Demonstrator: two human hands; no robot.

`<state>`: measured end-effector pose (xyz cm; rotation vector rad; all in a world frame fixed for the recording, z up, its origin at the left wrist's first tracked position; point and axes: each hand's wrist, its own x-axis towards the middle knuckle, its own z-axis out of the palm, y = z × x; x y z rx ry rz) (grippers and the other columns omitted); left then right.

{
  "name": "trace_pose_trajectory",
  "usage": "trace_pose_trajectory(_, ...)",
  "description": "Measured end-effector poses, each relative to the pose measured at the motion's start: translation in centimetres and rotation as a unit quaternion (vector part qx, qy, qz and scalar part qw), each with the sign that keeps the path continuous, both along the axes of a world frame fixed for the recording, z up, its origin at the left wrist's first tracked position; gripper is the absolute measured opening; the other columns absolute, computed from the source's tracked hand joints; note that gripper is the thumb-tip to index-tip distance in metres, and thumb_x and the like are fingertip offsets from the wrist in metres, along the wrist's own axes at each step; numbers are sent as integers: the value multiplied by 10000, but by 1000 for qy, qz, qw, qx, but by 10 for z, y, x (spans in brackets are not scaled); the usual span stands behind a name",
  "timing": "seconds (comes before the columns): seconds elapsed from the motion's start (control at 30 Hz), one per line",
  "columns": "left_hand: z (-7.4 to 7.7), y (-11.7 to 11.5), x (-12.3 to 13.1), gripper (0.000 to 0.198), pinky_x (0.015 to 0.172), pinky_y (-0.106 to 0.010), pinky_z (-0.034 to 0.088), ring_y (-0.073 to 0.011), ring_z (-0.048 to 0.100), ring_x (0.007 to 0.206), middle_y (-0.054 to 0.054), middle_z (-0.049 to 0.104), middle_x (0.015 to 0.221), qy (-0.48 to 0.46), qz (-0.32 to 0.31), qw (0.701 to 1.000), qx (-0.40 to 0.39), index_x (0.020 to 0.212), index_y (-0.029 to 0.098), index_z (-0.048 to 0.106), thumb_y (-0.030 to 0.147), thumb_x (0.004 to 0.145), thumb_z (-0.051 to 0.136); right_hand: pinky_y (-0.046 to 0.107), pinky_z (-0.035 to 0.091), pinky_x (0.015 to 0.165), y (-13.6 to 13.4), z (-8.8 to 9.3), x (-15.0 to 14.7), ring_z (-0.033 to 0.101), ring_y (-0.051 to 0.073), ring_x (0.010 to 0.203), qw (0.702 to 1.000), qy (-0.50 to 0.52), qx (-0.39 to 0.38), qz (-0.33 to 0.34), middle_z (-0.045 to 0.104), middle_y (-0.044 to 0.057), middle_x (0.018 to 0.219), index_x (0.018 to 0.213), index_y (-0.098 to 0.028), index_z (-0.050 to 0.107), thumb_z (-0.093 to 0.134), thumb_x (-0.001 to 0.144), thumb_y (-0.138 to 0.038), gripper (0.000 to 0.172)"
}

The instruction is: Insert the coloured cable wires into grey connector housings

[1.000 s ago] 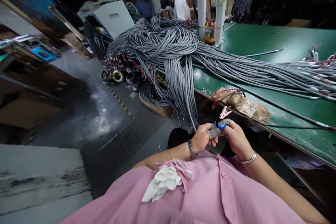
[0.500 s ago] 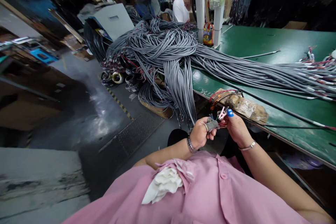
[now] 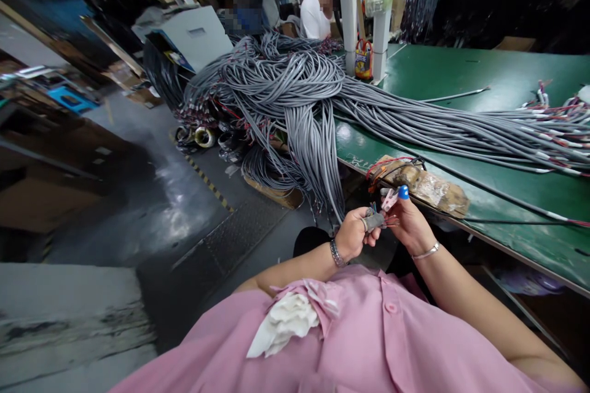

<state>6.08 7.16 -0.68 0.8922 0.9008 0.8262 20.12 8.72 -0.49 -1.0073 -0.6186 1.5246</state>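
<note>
My left hand point(image 3: 353, 234) is closed, its thumb in a grey wrap, around a bunch of thin coloured wires point(image 3: 391, 221) whose reddish ends stick out toward the right. Blue-tipped strands stand up beside that thumb. Just to the right, my right hand point(image 3: 416, 227) pinches a small pink clip-like tool point(image 3: 389, 199) over the wires; a blue finger cover point(image 3: 404, 192) sits on one of its digits. Both hands nearly meet in front of my body, by the table edge. Fine detail between the fingertips is too small to tell.
A taped cardboard block point(image 3: 437, 191) with red and black leads lies on the edge of the green table point(image 3: 483, 70). Grey cables point(image 3: 313, 83) heap across the table and hang over its left end. White posts point(image 3: 381, 24) rise behind. A person point(image 3: 316, 15) sits beyond.
The pink clip-like tool has turned slightly in my right hand, and that wrist has shifted a little left. My left hand keeps its hold on the wires.
</note>
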Motion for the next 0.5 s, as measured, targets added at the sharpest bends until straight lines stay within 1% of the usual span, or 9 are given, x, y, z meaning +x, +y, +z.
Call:
trace_pose_trajectory(0.1, 2, -3, -2, 334, 330, -180, 230, -61, 453, 331, 20, 574, 506, 4, 1, 1000, 12, 681, 152, 533, 446, 706, 689, 308, 441, 580, -4, -2, 4, 543, 169, 619, 999, 40, -13, 27, 635, 34, 743, 789, -230, 640, 547, 689, -793, 579)
trace_pose_trajectory(0.23, 4, -10, -8, 356, 345, -182, 245, -67, 481, 349, 18, 583, 519, 27, 5, 999, 33, 678, 152, 530, 466, 713, 694, 299, 456, 599, -12, -7, 15, 535, 149, 607, 993, 70, -27, 86, 636, 34, 774, 819, -220, 664, 525, 736, -765, 568)
trace_pose_trajectory(0.33, 3, -15, -12, 377, 359, -180, 270, -77, 523, 383, 9, 596, 544, 58, 14, 997, 55, 700, 146, 556, 503, 742, 672, 296, 470, 629, -21, -11, 24, 547, 146, 632, 987, 54, -42, 143, 631, 39, 771, 812, -201, 674, 592, 746, -696, 506)
trace_pose_trajectory(0.4, 2, -17, -14, 380, 369, -178, 296, -79, 540, 402, 4, 603, 561, 77, 18, 994, 73, 712, 143, 569, 509, 764, 656, 289, 467, 618, -28, -11, 29, 543, 144, 636, 982, 28, -39, 184, 620, 39, 754, 800, -188, 675, 642, 745, -639, 456)
trace_pose_trajectory(0.5, 1, -19, -14, 375, 387, -177, 339, -83, 560, 429, -3, 612, 585, 97, 12, 990, 104, 709, 144, 563, 502, 794, 634, 280, 458, 603, -37, -7, 32, 516, 128, 609, 976, -15, -25, 215, 590, 12, 700, 806, -187, 665, 714, 742, -526, 348)
